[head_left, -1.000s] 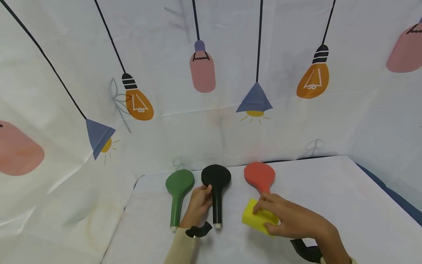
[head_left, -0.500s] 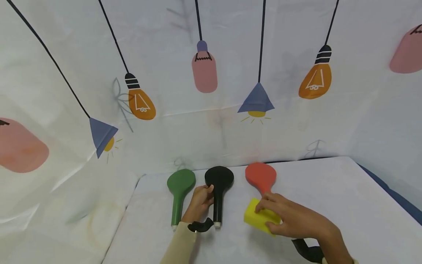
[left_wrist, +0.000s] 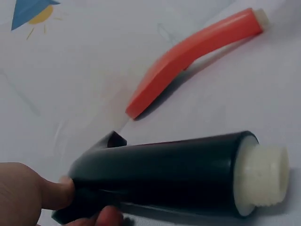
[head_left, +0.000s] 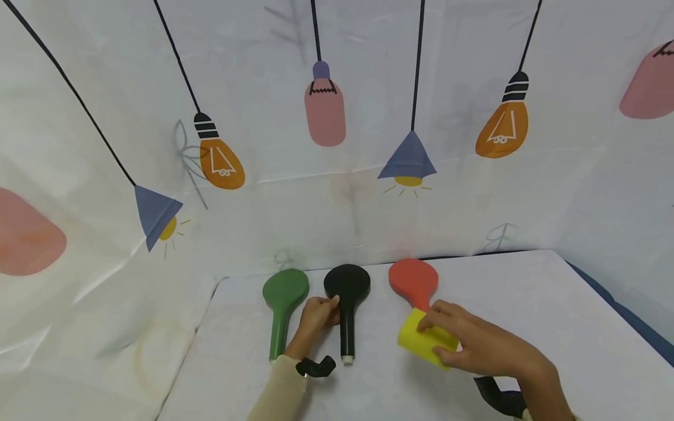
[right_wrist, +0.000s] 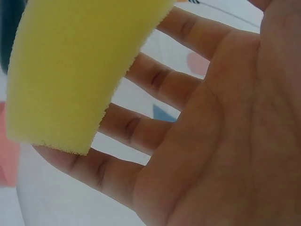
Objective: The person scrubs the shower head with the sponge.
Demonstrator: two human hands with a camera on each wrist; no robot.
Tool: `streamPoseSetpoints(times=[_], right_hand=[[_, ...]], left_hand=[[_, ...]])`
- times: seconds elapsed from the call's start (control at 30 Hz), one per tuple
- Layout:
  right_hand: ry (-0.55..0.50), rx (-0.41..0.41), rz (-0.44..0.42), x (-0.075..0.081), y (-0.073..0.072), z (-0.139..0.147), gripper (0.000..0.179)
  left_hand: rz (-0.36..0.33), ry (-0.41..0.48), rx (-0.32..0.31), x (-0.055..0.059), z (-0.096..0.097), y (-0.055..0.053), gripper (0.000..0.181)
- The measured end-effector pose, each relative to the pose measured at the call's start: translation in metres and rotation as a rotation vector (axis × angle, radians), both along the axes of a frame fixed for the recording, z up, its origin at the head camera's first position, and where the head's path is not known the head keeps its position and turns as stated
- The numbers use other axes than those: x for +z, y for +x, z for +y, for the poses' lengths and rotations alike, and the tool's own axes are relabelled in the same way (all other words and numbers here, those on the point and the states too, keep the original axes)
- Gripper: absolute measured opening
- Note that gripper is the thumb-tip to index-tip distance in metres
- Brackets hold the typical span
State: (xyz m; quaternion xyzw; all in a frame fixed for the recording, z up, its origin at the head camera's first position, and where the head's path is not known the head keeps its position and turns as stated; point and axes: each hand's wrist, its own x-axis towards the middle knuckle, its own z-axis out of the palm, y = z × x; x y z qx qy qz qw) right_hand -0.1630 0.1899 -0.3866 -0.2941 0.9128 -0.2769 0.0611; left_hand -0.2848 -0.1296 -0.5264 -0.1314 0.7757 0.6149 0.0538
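My left hand [head_left: 315,316] pinches a black hand shower head [head_left: 347,283] at its neck, thumb on top, as the left wrist view also shows. The handle ends in a white threaded connector [left_wrist: 268,174] that points toward me. In my right hand [head_left: 489,345] is a yellow sponge [head_left: 421,336], bent between thumb and fingers just in front of a red shower head [head_left: 413,278]. The sponge and right hand cover the red one's handle in the head view. A green shower head [head_left: 284,289] lies to the left of my left hand.
All three shower heads lie near the back of a table with a white cover [head_left: 526,310]. Behind it hangs a white sheet [head_left: 295,222] printed with lamps and bulbs. A dark blue edge [head_left: 621,310] runs along the table's right side.
My right hand has shifted a little to the right with the sponge. The left hand keeps its hold on the black shower head, and the head view has swayed slightly.
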Motion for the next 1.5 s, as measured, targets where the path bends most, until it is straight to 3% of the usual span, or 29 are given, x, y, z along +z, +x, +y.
streamPoseSetpoints(times=[0.07, 0.17, 0.23, 0.27, 0.37, 0.47, 0.63, 0.73, 0.8, 0.97, 1.1, 1.33, 1.5], right_hand=[[-0.002, -0.023, -0.006, 0.001, 0.000, 0.005, 0.032], [-0.006, -0.056, 0.021, 0.003, 0.000, 0.013, 0.032], [-0.010, -0.071, 0.055, 0.003, 0.001, 0.018, 0.033], [-0.009, -0.081, 0.071, 0.003, 0.000, 0.020, 0.033], [-0.001, -0.111, 0.094, 0.002, 0.000, 0.024, 0.034], [-0.003, -0.128, 0.089, 0.002, 0.000, 0.025, 0.033], [-0.025, -0.137, 0.063, 0.002, 0.000, 0.026, 0.032], [-0.027, -0.131, 0.065, 0.001, 0.000, 0.026, 0.032], [-0.025, -0.123, 0.071, 0.001, -0.001, 0.026, 0.032], [-0.035, -0.105, 0.116, 0.002, 0.000, 0.025, 0.032], [-0.058, -0.103, 0.163, 0.001, 0.000, 0.023, 0.034], [-0.087, -0.189, 0.286, -0.001, 0.000, 0.019, 0.038], [-0.121, -0.315, 0.390, 0.000, -0.003, 0.016, 0.041]], left_hand=[[0.076, -0.184, 0.037, 0.003, 0.002, 0.003, 0.031], [0.253, -0.320, 0.114, 0.009, 0.014, 0.011, 0.021], [0.366, -0.329, 0.115, 0.014, 0.029, 0.018, 0.015], [0.391, -0.270, 0.077, 0.017, 0.038, 0.022, 0.015], [0.326, -0.064, -0.092, 0.024, 0.068, 0.030, 0.024], [0.129, 0.138, -0.206, 0.026, 0.096, 0.031, 0.037], [-0.139, 0.381, -0.219, 0.020, 0.127, 0.024, 0.055], [-0.217, 0.501, -0.203, 0.019, 0.141, 0.018, 0.057], [-0.250, 0.528, -0.191, 0.019, 0.148, 0.015, 0.053], [-0.265, 0.387, -0.149, 0.022, 0.166, 0.009, 0.034], [-0.262, 0.312, -0.127, 0.024, 0.169, 0.010, 0.025], [-0.187, 0.503, -0.140, 0.014, 0.150, 0.027, 0.045], [-0.103, 0.637, -0.251, 0.018, 0.120, 0.048, 0.049]])
